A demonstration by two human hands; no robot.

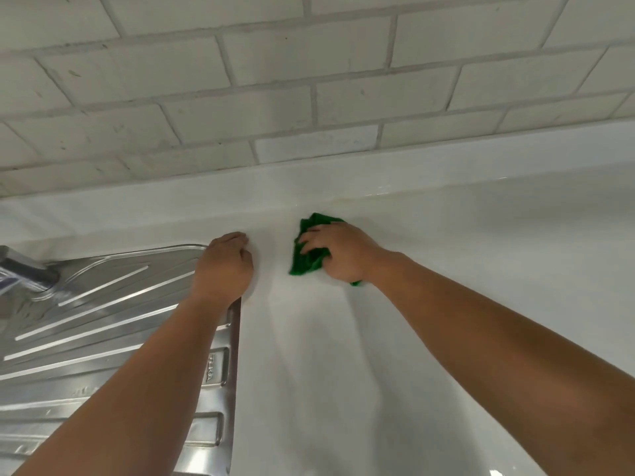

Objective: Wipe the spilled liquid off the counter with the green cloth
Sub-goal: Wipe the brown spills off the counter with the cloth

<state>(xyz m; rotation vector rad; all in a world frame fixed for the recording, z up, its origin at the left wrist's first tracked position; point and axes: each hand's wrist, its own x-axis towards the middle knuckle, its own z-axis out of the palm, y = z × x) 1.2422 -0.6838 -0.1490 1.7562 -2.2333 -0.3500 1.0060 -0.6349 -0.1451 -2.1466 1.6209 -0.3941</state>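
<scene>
The green cloth (311, 247) lies bunched on the white counter (446, 269) near its back edge. My right hand (338, 250) presses down on the cloth, with its fingers curled over the folds. My left hand (225, 266) rests on the counter beside the drainboard's corner, fingers curled under, holding nothing. A faint yellowish streak of liquid (347, 202) runs along the seam where the counter meets the low upstand, just behind the cloth.
A ribbed stainless steel drainboard (103, 304) fills the left side, with a tap base (24, 273) at its far left. A white brick-tile wall (309, 80) rises behind the upstand.
</scene>
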